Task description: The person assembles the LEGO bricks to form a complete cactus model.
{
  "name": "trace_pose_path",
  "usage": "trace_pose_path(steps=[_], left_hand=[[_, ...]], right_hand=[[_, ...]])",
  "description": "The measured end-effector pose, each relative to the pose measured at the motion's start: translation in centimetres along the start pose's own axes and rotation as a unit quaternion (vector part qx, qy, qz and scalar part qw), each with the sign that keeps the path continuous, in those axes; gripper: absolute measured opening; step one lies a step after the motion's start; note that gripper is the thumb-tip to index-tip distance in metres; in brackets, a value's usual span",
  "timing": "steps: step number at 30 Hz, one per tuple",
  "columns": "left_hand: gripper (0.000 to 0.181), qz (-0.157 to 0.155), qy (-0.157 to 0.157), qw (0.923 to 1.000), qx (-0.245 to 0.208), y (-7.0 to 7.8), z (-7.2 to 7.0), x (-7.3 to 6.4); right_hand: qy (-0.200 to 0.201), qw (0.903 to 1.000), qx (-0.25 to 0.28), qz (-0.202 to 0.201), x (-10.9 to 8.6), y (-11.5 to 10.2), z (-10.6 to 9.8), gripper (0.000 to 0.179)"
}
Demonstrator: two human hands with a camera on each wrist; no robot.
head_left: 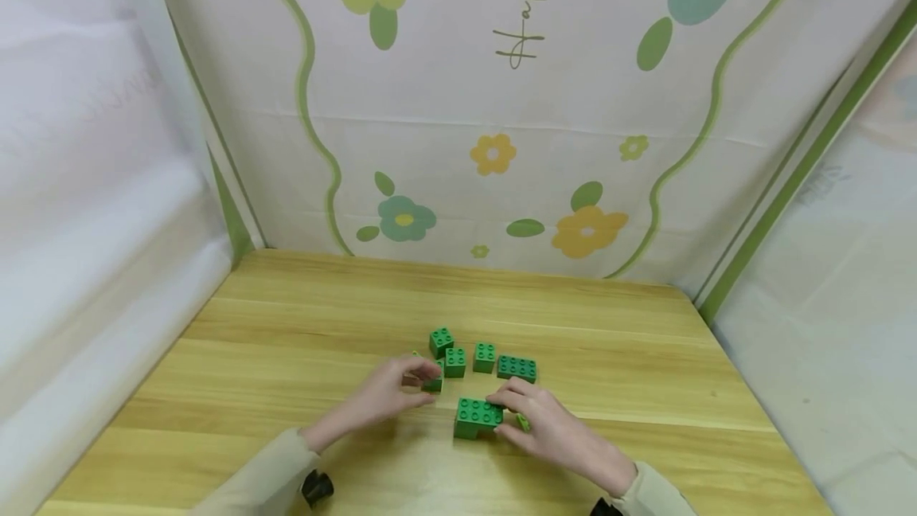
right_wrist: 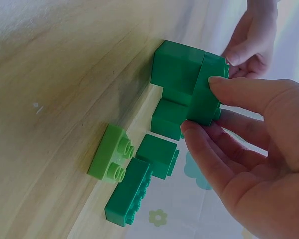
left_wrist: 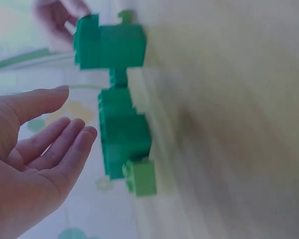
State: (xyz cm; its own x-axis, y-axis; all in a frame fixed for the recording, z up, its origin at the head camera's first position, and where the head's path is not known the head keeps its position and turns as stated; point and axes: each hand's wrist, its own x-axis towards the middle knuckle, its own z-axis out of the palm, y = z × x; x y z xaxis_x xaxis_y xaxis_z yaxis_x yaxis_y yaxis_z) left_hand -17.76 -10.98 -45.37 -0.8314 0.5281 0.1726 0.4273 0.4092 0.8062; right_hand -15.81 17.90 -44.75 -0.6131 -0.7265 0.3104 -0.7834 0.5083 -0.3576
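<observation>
At a wood-grain table [head_left: 645,357], I pinch an eight-stud green toy brick [head_left: 478,412], joined atop a square green block [right_wrist: 177,67], between my right hand's [head_left: 548,424] thumb and fingertips. My left hand [head_left: 384,392] — open, thumb apart, holding nothing — is near another green brick [head_left: 436,382]. Beyond stand three four-stud bricks [head_left: 454,361] and a dark-green eight-stud brick [head_left: 517,368]; a lime-green brick [right_wrist: 103,154] sits near my right hand.

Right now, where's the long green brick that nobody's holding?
In the head view, the long green brick lies on the table just beyond the right hand, immediately right of a small four-stud green brick.
</observation>
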Motion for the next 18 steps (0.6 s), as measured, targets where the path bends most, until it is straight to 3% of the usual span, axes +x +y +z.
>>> trace_pose_path(steps=[10, 18], left_hand=[[0.035, -0.006, 0.054, 0.9976, 0.041, -1.3, -3.0, 0.5], [0.038, -0.014, 0.048, 0.9922, 0.114, -2.8, -3.6, 1.0]], right_hand=[[-0.001, 1.0, -0.001, 0.006, -0.1, 0.0, 0.0, 0.036], [-0.006, 0.9999, 0.001, 0.011, 0.1, 0.0, 0.0, 0.035]])
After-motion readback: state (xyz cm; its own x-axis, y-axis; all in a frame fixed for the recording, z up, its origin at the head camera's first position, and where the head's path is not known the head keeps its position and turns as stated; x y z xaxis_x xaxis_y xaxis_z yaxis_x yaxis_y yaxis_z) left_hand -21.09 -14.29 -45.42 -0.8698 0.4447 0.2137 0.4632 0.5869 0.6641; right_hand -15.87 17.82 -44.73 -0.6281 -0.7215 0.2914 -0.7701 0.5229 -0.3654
